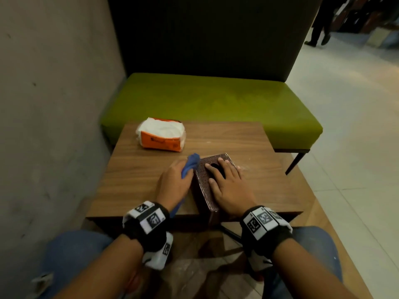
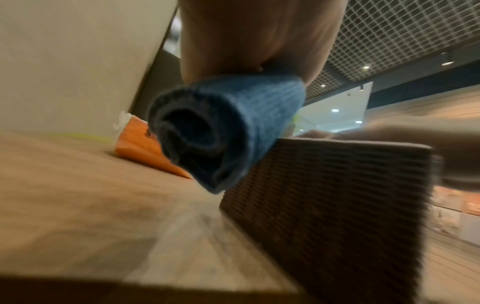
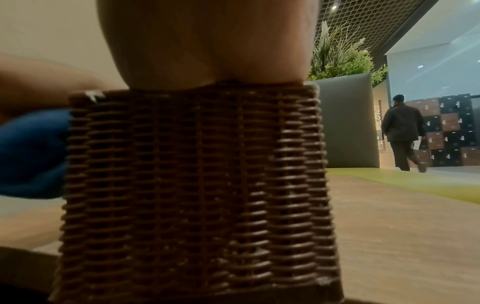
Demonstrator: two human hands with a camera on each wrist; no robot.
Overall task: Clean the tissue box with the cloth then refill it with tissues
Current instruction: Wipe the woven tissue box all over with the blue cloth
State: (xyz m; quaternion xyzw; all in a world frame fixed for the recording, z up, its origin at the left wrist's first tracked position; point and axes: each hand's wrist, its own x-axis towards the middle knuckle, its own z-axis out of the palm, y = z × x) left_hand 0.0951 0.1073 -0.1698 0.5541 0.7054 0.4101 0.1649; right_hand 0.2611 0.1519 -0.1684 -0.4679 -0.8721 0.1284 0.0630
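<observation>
A brown woven tissue box (image 1: pixel 205 182) (image 2: pixel 337 205) (image 3: pixel 194 185) stands on the wooden table (image 1: pixel 140 169), near its front edge. My right hand (image 1: pixel 226 182) lies flat on the box top with fingers spread over the oval slot. My left hand (image 1: pixel 174 180) grips a bunched blue cloth (image 1: pixel 190 165) (image 2: pixel 223 131) (image 3: pixel 31 154) against the box's left side. An orange pack of white tissues (image 1: pixel 162 134) (image 2: pixel 140 150) lies at the back left of the table.
A green bench seat (image 1: pixel 216 100) with a dark backrest stands beyond the table. A grey wall (image 1: pixel 54 104) runs along the left. Tiled floor (image 1: pixel 349 126) spreads to the right, where a person (image 1: pixel 321 22) (image 3: pixel 402 131) walks in the distance. My knees sit below the table.
</observation>
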